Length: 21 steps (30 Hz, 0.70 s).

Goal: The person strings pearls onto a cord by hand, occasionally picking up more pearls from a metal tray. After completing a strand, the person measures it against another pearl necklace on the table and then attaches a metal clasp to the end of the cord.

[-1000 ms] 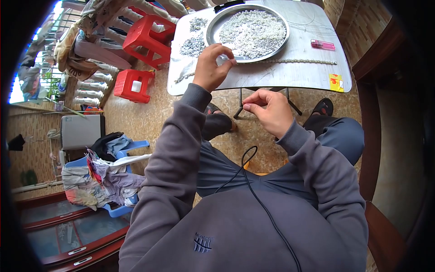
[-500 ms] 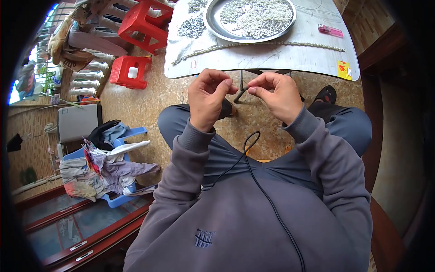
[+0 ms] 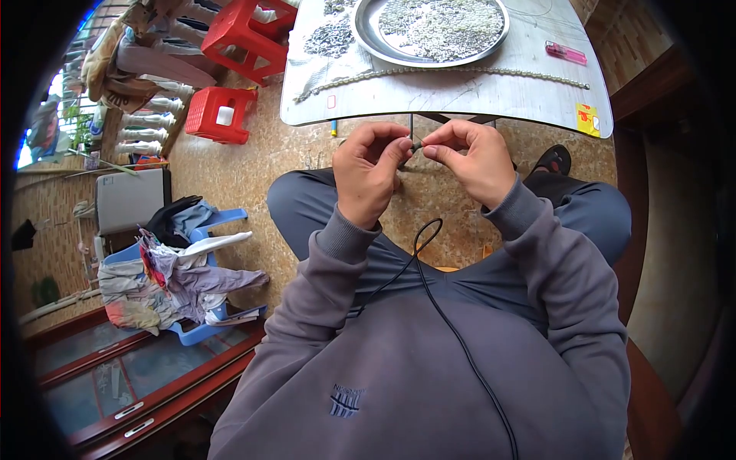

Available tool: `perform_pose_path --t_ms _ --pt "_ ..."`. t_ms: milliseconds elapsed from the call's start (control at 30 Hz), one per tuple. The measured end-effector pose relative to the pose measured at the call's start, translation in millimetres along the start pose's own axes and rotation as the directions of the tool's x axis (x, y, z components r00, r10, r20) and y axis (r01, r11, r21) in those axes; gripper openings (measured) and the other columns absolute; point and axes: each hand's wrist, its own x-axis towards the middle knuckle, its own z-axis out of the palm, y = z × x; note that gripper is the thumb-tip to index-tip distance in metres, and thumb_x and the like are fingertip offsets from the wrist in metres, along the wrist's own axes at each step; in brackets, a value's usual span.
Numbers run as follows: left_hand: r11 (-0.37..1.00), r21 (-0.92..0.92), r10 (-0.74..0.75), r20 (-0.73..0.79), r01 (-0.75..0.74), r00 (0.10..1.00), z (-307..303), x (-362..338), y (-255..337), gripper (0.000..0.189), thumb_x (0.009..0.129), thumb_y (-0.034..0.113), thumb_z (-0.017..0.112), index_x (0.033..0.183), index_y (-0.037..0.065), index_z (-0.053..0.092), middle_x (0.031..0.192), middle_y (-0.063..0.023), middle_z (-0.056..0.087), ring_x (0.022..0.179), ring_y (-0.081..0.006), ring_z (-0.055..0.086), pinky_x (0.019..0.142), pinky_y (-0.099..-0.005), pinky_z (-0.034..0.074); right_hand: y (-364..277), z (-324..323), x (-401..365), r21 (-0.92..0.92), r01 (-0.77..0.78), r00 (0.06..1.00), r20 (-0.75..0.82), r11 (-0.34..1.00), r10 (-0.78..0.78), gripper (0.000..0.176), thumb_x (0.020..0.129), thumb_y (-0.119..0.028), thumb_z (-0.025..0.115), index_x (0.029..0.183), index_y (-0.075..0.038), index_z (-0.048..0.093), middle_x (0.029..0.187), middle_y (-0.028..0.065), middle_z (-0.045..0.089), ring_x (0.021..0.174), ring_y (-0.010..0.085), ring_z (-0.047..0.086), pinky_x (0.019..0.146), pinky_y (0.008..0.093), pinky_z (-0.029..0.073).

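- A white table with round corners (image 3: pixel 429 100) is seen in front of the person, and a round silver metal tray (image 3: pixel 369 47) is set on it.
- The tray is filled with a flat heap of tiny silver and white pieces (image 3: pixel 441 29).
- A long thin string of pale beads (image 3: pixel 540 77) is laid along the near side of the table, just beside the tray.
- Small grey shiny bits (image 3: pixel 330 37) are spread left of the tray.
- A pink see-through lighter (image 3: pixel 566 53) and a yellow and red sticker (image 3: pixel 588 120) are seen at the right.
- The left hand (image 3: pixel 366 178) is held in the air near the table edge, its thumb and finger pinched closed. The right hand (image 3: pixel 478 162) is pinched the same way, its tips near the left ones. What is held, if anything, is too small to tell.
- Two red plastic stools (image 3: pixel 202 112) (image 3: pixel 232 34) are stood on the brown patterned floor (image 3: pixel 299 146).
- A blue plastic chair (image 3: pixel 198 334) is covered with a messy pile of clothes (image 3: pixel 192 280), near a grey box (image 3: pixel 130 201).
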Motion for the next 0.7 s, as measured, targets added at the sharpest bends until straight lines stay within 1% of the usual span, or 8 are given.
perform_pose_path --t_ms 67,267,400,567,700 --pt "1.000 0.002 0.013 -0.016 -0.013 1.000 1.5 -0.5 -1.3 0.017 0.085 -0.010 0.063 0.101 -0.003 0.066 0.088 -0.0077 0.069 0.076 -0.0125 0.065 0.070 -0.0217 0.054 -0.5 0.1 -0.4 -0.007 0.003 1.000 0.001 1.000 -0.003 0.009 0.083 0.003 0.069 0.091 0.000 0.071 0.081 0.0063 0.072 0.071 0.0093 0.064 0.064 0.0192 0.050" --pt "1.000 -0.004 -0.003 0.000 0.003 1.000 3.9 0.1 -2.0 0.017 0.085 -0.008 0.065 0.100 -0.002 0.067 0.088 -0.0078 0.069 0.076 -0.0111 0.063 0.070 -0.0210 0.052 2.2 0.8 -1.4 -0.007 0.005 1.000 -0.007 1.000 -0.005 0.009 0.083 0.002 0.069 0.091 0.000 0.071 0.082 0.0060 0.072 0.072 0.0097 0.065 0.066 0.0198 0.051" --pt "0.998 0.061 -0.013 0.015 0.012 1.000 2.8 1.5 -4.2 0.016 0.084 -0.006 0.066 0.100 -0.002 0.067 0.089 -0.0079 0.070 0.075 -0.0109 0.063 0.070 -0.0209 0.051 1.7 0.6 -1.7 0.004 0.004 1.000 -0.006 1.000 -0.004 0.009 0.083 0.002 0.069 0.091 0.000 0.071 0.082 0.0060 0.072 0.073 0.0101 0.065 0.067 0.0203 0.051" --pt "0.998 0.011 -0.055 0.036 0.054 0.998 1.7 -0.2 -8.3 0.015 0.084 -0.004 0.067 0.099 -0.002 0.068 0.089 -0.0075 0.070 0.075 -0.0105 0.062 0.070 -0.0208 0.050 1.5 1.8 -2.2 -0.008 -0.027 1.000 -0.005 1.000 0.027 0.009 0.083 0.002 0.069 0.091 0.000 0.071 0.083 0.0064 0.072 0.074 0.0102 0.065 0.068 0.0205 0.052" --pt "0.999 0.036 -0.025 0.042 0.023 0.999 1.7 0.8 -5.4 0.013 0.085 -0.004 0.067 0.097 -0.002 0.068 0.088 -0.0065 0.068 0.073 -0.0101 0.060 0.068 -0.0213 0.049 3.3 2.5 -0.7 0.026 -0.037 0.999 -0.009 0.999 0.037 0.009 0.083 0.003 0.069 0.091 0.000 0.071 0.085 0.0072 0.072 0.075 0.0101 0.065 0.069 0.0202 0.052"
